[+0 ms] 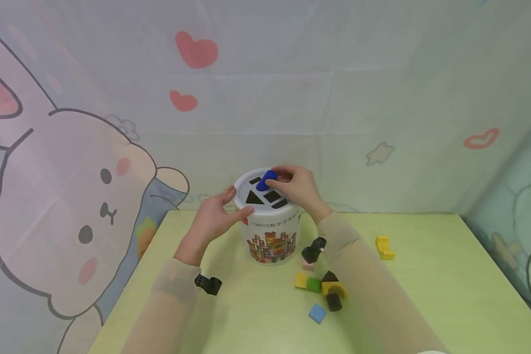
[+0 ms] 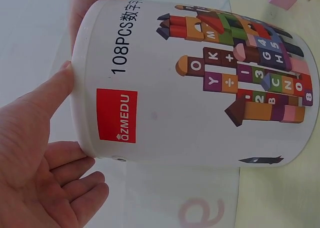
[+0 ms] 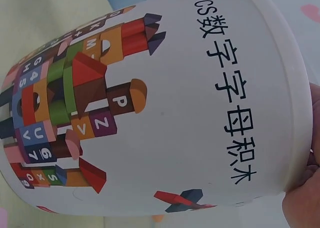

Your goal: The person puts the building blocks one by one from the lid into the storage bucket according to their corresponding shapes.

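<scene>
White plastic bucket (image 1: pixel 271 241), red label (image 2: pixel 118 116) "QZMEDU", plus "108PCS"; contents hidden. My right grip (image 1: pixel 297 186) pinches blue cylindrical block (image 1: pixel 265 181) at bucket's slotted lid (image 1: pixel 243 191); left grip (image 1: pixel 214 216) spread against bucket.

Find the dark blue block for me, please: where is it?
In the head view, the dark blue block is pinched in the person's right hand, at the lid of the white bucket, just beyond the triangle-shaped hole.
</scene>
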Available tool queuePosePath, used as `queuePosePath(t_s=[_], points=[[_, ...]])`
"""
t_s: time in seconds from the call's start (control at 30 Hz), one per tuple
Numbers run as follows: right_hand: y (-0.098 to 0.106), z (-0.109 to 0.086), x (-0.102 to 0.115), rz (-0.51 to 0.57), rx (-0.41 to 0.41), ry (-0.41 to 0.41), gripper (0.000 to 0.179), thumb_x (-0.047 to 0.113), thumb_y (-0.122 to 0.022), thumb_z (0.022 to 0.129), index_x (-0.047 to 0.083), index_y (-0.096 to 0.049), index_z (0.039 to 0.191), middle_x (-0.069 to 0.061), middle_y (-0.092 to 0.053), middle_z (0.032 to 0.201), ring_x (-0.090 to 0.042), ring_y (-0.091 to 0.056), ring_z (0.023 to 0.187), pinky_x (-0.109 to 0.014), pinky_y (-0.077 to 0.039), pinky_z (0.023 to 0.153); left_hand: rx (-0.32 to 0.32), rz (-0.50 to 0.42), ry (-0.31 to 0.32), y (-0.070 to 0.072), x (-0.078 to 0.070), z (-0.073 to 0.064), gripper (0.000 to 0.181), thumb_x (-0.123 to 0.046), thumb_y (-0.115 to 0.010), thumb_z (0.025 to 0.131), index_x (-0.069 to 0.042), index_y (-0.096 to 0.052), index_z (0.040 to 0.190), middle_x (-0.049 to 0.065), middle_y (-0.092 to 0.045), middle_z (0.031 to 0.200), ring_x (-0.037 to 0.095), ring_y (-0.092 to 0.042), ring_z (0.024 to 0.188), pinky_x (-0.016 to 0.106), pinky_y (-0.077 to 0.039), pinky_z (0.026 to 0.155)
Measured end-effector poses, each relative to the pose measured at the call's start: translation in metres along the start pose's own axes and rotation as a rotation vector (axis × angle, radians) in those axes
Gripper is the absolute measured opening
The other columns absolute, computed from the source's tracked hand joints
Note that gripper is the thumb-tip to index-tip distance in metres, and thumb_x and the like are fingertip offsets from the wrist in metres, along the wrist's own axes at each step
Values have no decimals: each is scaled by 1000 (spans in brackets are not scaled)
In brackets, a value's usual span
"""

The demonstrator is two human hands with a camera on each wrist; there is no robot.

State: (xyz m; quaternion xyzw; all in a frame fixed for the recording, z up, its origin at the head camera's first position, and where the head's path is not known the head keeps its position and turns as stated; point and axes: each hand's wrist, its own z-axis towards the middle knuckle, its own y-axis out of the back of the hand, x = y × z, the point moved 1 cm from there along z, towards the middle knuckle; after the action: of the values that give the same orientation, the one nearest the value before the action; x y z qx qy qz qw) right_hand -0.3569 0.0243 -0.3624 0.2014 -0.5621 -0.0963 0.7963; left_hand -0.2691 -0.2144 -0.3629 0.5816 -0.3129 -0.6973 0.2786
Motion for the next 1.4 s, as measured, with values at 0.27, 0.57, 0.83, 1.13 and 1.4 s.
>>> queuePosePath(t_s=[0.27, 0.57, 0.83, 1.13, 1.4], points=[[-1, -1, 1, -61, 9, 26, 43, 28, -86, 95, 8, -76, 132, -8, -77, 119, -23, -73, 106, -36, -59, 95, -4, 2, -15, -1, 0, 0, 93, -62, -75, 95, -12, -40, 166, 7, -33, 173, 39, -32, 156, 56, -50, 109], [-1, -3, 2, -89, 21, 65, 40, 28, -85, 96, 8, -77, 129, -6, -78, 115, -21, -75, 105, -35, -60, 91, -11, 2, -28, -4, 2, 0, 91, -61, -75, 96, -13, -40, 166, 8, -34, 172, 39, -36, 155, 56, -51, 107], [-1, -2, -1, -83, 29, 47, 42, 31, -85, 96, 8, -77, 131, -5, -78, 117, -20, -74, 107, -36, -60, 92, -19, 19, -39, -2, 1, -1, 90, -58, -74, 97, -10, -41, 165, 9, -35, 172, 40, -39, 153, 54, -54, 102], [0, -3, -1, -53, 35, 43, 42, 30, -85, 96, 8, -77, 130, -5, -78, 117, -19, -74, 107, -35, -60, 93, -23, 25, -44, -2, 0, -1, 90, -57, -75, 97, -8, -40, 165, 8, -34, 172, 40, -37, 154, 55, -52, 104], [27, -16, -12, 229, 37, 24, 44, 28, -79, 101, 6, -72, 139, -8, -75, 129, -20, -70, 115, -33, -56, 98, -20, 14, -41, -5, -1, 0, 91, -58, -76, 96, -8, -41, 164, 6, -34, 172, 38, -33, 156, 56, -46, 114]])
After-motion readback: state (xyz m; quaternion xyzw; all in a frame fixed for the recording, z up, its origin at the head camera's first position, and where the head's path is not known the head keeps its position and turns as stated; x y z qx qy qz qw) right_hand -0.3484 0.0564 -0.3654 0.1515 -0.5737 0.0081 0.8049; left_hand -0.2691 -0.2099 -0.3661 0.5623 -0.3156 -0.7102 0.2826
